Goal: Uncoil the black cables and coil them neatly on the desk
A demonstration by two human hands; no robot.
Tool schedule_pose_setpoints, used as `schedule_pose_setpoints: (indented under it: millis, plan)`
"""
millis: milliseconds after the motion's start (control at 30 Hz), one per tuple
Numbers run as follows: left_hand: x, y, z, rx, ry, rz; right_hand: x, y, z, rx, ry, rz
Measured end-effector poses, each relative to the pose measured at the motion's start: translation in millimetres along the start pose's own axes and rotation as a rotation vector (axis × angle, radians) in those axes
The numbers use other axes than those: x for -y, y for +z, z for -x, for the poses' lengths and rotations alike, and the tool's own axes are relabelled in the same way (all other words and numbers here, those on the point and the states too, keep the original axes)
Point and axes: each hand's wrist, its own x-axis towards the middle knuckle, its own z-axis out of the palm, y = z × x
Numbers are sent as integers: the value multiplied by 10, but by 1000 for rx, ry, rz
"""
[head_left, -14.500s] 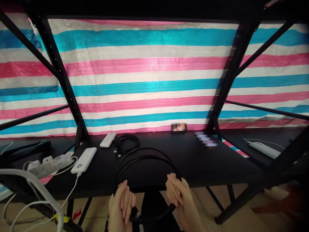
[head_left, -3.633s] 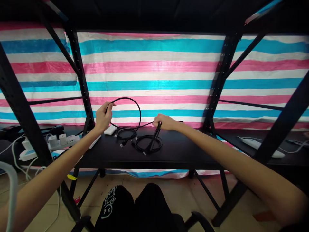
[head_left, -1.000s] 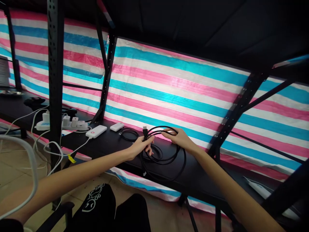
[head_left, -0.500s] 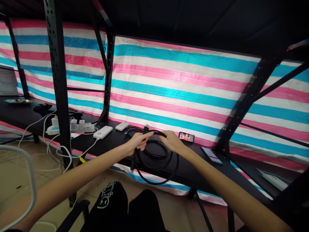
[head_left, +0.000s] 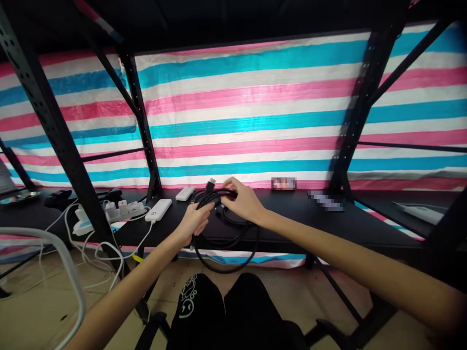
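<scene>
A black cable hangs in loose loops over the front edge of the black shelf. My left hand is closed round the bundled loops at their left side. One plug with a metal tip points up above that hand, and another end shows below it. With bent fingers, my right hand grips the top of the loops, just right of the left hand. More black cable lies on the shelf behind the hands.
Two white power banks lie left of the hands. Further left are a power strip with chargers and tangled white cables. Two blurred devices are at the right. A metal post crosses the left side.
The view has turned and tilted. My right hand has come closer to my left hand, its fingers now bent over the cable loops. The left hand still holds the bundle.
</scene>
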Motion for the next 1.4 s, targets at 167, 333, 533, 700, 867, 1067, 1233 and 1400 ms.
schedule_pose_setpoints:
  millis: [167,333,533,700,867,1067,1233,1400]
  plan:
    - [-10,140,73,40,-51,-160,114,8,-73,67,-422,298]
    - [-87,200,143,72,-22,-305,129,57,22,331,-663,598]
    - [-20,179,87,232,-52,-335,-118,-44,120,326,-348,542]
    - [40,287,-75,200,-8,-217,-298,-227,179,185,-20,394]
    - [25,470,-190,171,-19,-104,-387,-351,292,220,196,160]
    - [179,596,-557,180,-113,74,-592,-586,241,303,368,-80]
    - [354,541,-898,235,-221,144,-1023,-609,96,177,639,-258]
    - [556,556,-952,76,-220,243,-1407,-410,107,-2,894,-585]
